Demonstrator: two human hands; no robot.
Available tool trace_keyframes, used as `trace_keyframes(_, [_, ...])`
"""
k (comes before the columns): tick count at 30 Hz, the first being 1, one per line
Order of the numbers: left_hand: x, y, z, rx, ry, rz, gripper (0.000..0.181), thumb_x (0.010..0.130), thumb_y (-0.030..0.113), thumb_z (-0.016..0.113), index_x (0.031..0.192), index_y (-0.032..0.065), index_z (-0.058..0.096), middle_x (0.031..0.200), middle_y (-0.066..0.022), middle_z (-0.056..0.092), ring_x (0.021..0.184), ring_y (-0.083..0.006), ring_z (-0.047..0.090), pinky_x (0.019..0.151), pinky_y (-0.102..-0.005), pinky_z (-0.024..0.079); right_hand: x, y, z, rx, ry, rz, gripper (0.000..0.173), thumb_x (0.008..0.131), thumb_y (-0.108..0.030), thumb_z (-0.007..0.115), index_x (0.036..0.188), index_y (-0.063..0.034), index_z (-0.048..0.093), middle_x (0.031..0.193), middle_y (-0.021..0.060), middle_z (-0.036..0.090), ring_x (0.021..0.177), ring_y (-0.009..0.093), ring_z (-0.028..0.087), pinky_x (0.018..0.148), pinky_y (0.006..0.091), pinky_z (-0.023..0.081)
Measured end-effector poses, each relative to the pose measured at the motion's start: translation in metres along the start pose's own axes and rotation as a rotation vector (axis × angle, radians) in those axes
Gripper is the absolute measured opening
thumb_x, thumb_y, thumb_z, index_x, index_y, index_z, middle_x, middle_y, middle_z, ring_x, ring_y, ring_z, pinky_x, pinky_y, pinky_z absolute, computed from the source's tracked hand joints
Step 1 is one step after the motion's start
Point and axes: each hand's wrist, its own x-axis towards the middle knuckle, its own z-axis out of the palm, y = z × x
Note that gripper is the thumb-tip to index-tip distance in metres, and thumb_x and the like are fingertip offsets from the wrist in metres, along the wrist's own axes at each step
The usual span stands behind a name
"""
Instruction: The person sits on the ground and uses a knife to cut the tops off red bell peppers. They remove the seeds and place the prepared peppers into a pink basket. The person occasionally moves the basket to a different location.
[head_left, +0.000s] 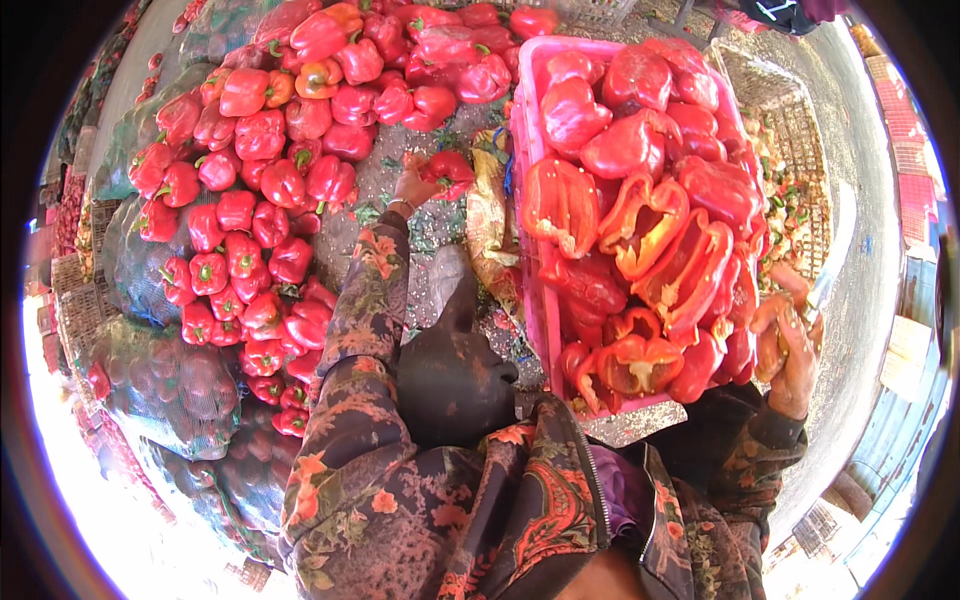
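My left hand (413, 187) reaches down over the littered ground, its fingers on a whole red bell pepper (451, 175). Off to the right, my right hand (789, 346) is closed around a knife (831, 259), whose long blade points away from me. Between the two hands stands a pink plastic crate (532, 150), heaped with red bell peppers. Several in it are cut open, among them a halved pepper (640, 363) at the near end. On the left spreads a large pile of whole red bell peppers (244, 255).
Filled mesh sacks (169, 382) line the left side behind the pile. Beyond the pink crate, a pale woven basket (802, 165) contains pepper cores and scraps. A crumpled yellowish sack (486, 217) lies against the crate's left side. My dark boot (454, 289) is beside it.
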Motion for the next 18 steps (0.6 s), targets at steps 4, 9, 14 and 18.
trace_keyframes(4, [0.009,-0.002,0.012,-0.069,0.016,0.044,0.072,0.052,0.015,0.087,0.107,0.0057,0.042,0.093,-0.0032,0.050,0.086,-0.0157,0.051,0.078,-0.0312,0.046,0.002,0.005,0.001,0.067,0.005,0.013,0.042,0.086,-0.019,0.057,0.120,0.0034,0.048,0.069,0.0092,0.060,0.035,0.003,0.036,0.033,0.0157,0.024])
trace_keyframes(9, [0.011,0.014,0.025,-0.285,-0.092,-0.208,0.077,0.051,0.016,0.087,0.116,0.0017,0.049,0.097,-0.0071,0.061,0.088,-0.0180,0.059,0.078,-0.0304,0.050,0.004,-0.004,0.015,0.066,-0.012,0.046,0.041,0.085,-0.019,0.061,0.118,0.0026,0.050,0.069,0.0097,0.062,0.035,0.003,0.037,0.033,0.0161,0.025])
trace_keyframes(14, [0.006,0.020,0.030,-0.301,-0.191,-0.121,0.084,0.050,0.018,0.087,0.124,0.0009,0.051,0.100,-0.0082,0.064,0.090,-0.0168,0.061,0.081,-0.0301,0.050,-0.002,-0.004,0.014,0.057,-0.042,0.036,0.038,0.085,-0.018,0.060,0.118,0.0009,0.051,0.070,0.0097,0.062,0.036,0.004,0.039,0.034,0.0165,0.026])
trace_keyframes(18, [-0.008,0.019,0.020,-0.542,-0.256,-0.344,0.061,0.061,0.030,0.079,0.115,0.0087,0.058,0.094,-0.0045,0.065,0.080,-0.0179,0.062,0.073,-0.0292,0.051,-0.007,-0.006,0.017,-0.004,-0.077,0.041,0.037,0.086,-0.014,0.058,0.120,0.0003,0.050,0.071,0.0101,0.063,0.038,0.003,0.040,0.036,0.0162,0.028])
